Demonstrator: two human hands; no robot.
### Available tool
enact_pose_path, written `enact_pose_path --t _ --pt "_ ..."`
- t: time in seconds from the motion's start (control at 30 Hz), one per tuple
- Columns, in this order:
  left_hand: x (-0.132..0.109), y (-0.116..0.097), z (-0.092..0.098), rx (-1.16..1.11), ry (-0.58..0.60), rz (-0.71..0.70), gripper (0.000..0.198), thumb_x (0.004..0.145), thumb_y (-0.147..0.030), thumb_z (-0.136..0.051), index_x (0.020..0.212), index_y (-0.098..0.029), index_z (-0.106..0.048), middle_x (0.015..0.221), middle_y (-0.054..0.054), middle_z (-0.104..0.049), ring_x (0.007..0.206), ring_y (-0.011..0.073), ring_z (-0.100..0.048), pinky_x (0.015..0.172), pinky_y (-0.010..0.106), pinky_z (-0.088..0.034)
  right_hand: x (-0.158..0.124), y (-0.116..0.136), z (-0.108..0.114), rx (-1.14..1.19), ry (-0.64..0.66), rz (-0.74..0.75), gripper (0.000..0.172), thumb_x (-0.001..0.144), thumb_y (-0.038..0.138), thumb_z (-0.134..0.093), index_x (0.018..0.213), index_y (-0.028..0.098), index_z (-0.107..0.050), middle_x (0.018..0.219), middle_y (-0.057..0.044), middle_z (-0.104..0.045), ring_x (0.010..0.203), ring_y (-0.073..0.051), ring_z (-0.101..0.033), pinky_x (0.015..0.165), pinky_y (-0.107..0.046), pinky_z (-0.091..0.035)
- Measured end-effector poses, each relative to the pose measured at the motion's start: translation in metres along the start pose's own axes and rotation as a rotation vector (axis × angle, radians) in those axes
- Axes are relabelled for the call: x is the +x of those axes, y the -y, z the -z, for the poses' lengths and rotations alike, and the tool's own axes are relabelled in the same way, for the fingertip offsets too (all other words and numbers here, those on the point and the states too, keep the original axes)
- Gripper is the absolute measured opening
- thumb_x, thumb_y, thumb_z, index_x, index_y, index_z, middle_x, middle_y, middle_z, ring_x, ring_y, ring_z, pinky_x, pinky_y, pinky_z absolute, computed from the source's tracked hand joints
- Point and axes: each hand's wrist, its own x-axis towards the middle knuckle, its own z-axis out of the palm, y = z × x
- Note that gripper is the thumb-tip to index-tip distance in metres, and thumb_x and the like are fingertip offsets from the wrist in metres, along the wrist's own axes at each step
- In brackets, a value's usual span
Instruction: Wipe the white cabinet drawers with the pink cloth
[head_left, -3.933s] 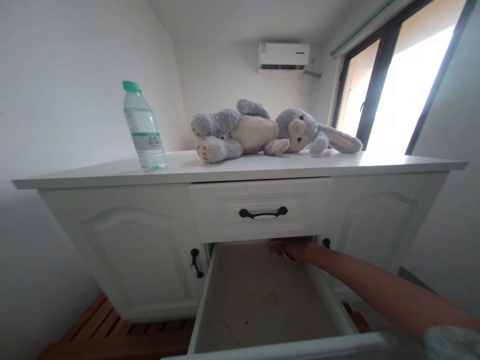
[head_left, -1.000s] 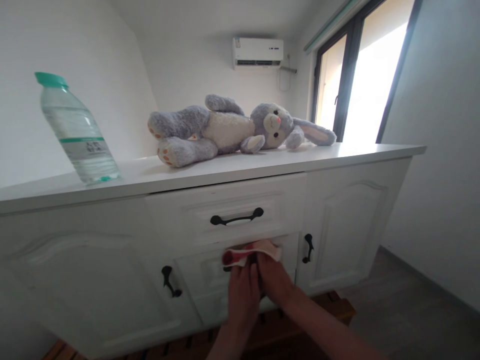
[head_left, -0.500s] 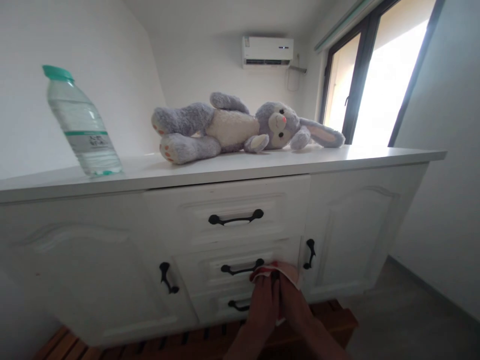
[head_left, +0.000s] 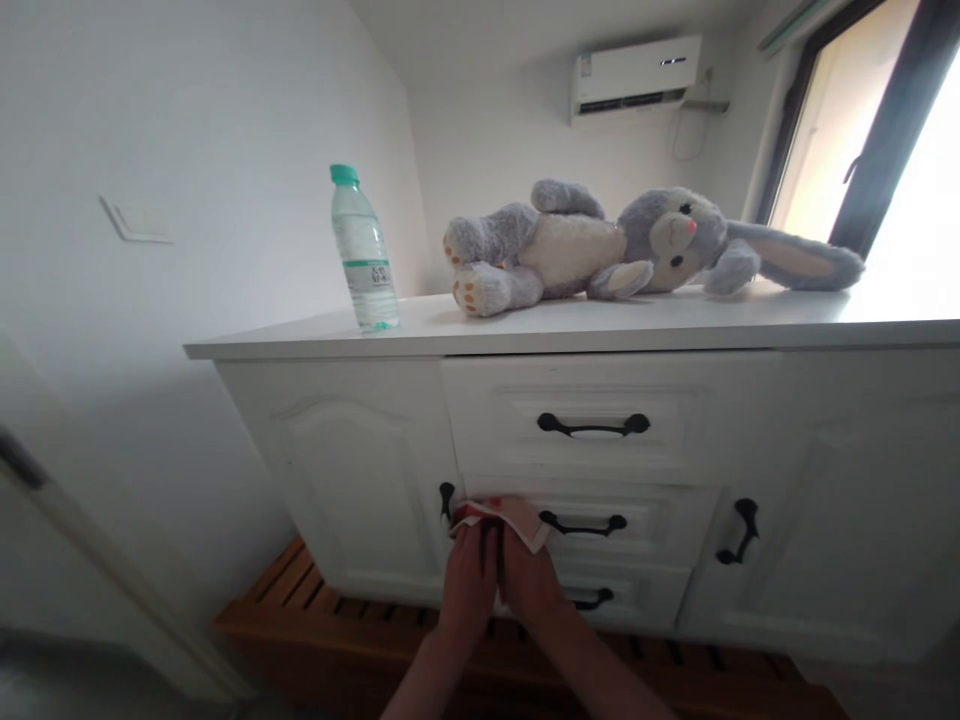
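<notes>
A pink and red cloth [head_left: 517,516] is bunched against the front of the white cabinet [head_left: 352,480], at the left end of the middle drawer. My left hand [head_left: 471,572] grips it from the left, beside the black handle [head_left: 447,500] of the left door. Close against it, my right hand [head_left: 525,575] holds the same cloth, left of the middle drawer's handle [head_left: 583,524]. The fingertips of both hands are partly hidden by the cloth. All drawers and doors look closed.
On the cabinet top stand a water bottle [head_left: 364,255] with a green cap and a grey plush rabbit [head_left: 574,250] lying on its back. A slatted wooden bench [head_left: 300,625] is below the cabinet. A wall rises at the left.
Both hands and the cloth have moved left across the drawer front, from right of the middle handle to beside the left door's handle. The view has turned left.
</notes>
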Motion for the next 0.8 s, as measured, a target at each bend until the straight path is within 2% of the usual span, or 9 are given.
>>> enact_pose_path --t 0.1,0.2,0.3,0.4,0.47,0.57,0.67,0.73,0.8 --pt "0.010 -0.022 0.014 -0.045 -0.068 -0.081 0.037 0.097 -0.032 -0.041 0.123 -0.016 -0.061 0.127 0.016 -0.069 0.125 0.0256 -0.061 0.107 0.053 -0.050 0.011 0.019 0.026 -0.097 0.005 -0.019 0.049 0.088 0.012 -0.049 0.137 0.012 -0.052 0.136 -0.018 -0.059 0.129 -0.025 -0.053 0.113 -0.045 -0.040" --pt "0.012 -0.034 0.007 -0.049 0.047 -0.082 0.035 0.098 -0.028 -0.039 0.121 -0.018 -0.063 0.126 0.015 -0.071 0.122 0.0244 -0.064 0.106 0.051 -0.051 0.010 0.026 0.053 -0.091 0.085 0.069 0.052 0.084 0.009 -0.051 0.135 0.017 -0.056 0.138 -0.013 -0.060 0.130 -0.022 -0.052 0.115 -0.040 -0.038" --pt "0.011 -0.042 -0.016 -0.023 0.141 -0.134 0.033 0.097 -0.022 -0.038 0.113 -0.018 -0.066 0.113 0.013 -0.075 0.110 0.0239 -0.070 0.097 0.046 -0.058 0.003 0.017 0.077 -0.114 0.153 -0.020 0.050 0.078 0.007 -0.051 0.124 0.018 -0.065 0.127 -0.012 -0.066 0.124 -0.022 -0.057 0.112 -0.036 -0.040" --pt "0.015 -0.059 -0.038 0.082 0.107 -0.264 0.027 0.094 -0.018 -0.044 0.103 -0.017 -0.069 0.102 0.011 -0.077 0.100 0.0255 -0.071 0.090 0.047 -0.060 -0.006 -0.002 0.102 -0.195 0.170 -0.191 0.052 0.071 0.008 -0.053 0.122 0.012 -0.064 0.122 -0.016 -0.067 0.119 -0.027 -0.060 0.106 -0.039 -0.044" --pt "0.020 -0.078 -0.053 0.156 0.118 -0.384 0.022 0.090 -0.014 -0.050 0.096 -0.018 -0.071 0.098 0.009 -0.078 0.097 0.0265 -0.070 0.090 0.047 -0.059 -0.012 -0.017 0.121 -0.215 0.153 -0.237 0.055 0.069 0.009 -0.054 0.123 0.012 -0.063 0.120 -0.016 -0.067 0.113 -0.028 -0.062 0.102 -0.039 -0.047" --pt "0.028 -0.113 -0.081 0.209 0.201 -0.528 0.020 0.088 -0.013 -0.052 0.087 -0.019 -0.071 0.091 0.007 -0.079 0.090 0.0261 -0.071 0.086 0.046 -0.059 -0.024 -0.042 0.156 -0.250 0.086 -0.256 0.058 0.067 0.007 -0.050 0.123 0.013 -0.062 0.113 -0.015 -0.069 0.107 -0.027 -0.065 0.097 -0.038 -0.049" --pt "0.027 -0.143 -0.113 0.202 0.246 -0.619 0.019 0.088 -0.016 -0.052 0.091 -0.019 -0.071 0.093 0.008 -0.079 0.089 0.0256 -0.071 0.086 0.045 -0.058 -0.044 -0.068 0.186 -0.349 -0.004 -0.294 0.056 0.069 0.008 -0.048 0.123 0.013 -0.062 0.110 -0.016 -0.070 0.105 -0.029 -0.066 0.095 -0.042 -0.050" --pt "0.022 -0.152 -0.128 0.182 0.261 -0.669 0.019 0.088 -0.018 -0.055 0.097 -0.017 -0.071 0.097 0.009 -0.079 0.093 0.0259 -0.070 0.089 0.044 -0.058 -0.060 -0.083 0.193 -0.363 -0.043 -0.291 0.058 0.071 0.010 -0.048 0.127 0.013 -0.060 0.117 -0.017 -0.068 0.111 -0.030 -0.064 0.099 -0.044 -0.049" --pt "0.012 -0.150 -0.137 0.154 0.265 -0.712 0.022 0.087 -0.019 -0.056 0.105 -0.015 -0.070 0.104 0.010 -0.079 0.100 0.0260 -0.069 0.094 0.043 -0.057 -0.073 -0.095 0.187 -0.311 -0.033 -0.285 0.059 0.074 0.012 -0.048 0.131 0.015 -0.057 0.122 -0.016 -0.067 0.114 -0.029 -0.064 0.101 -0.044 -0.048"
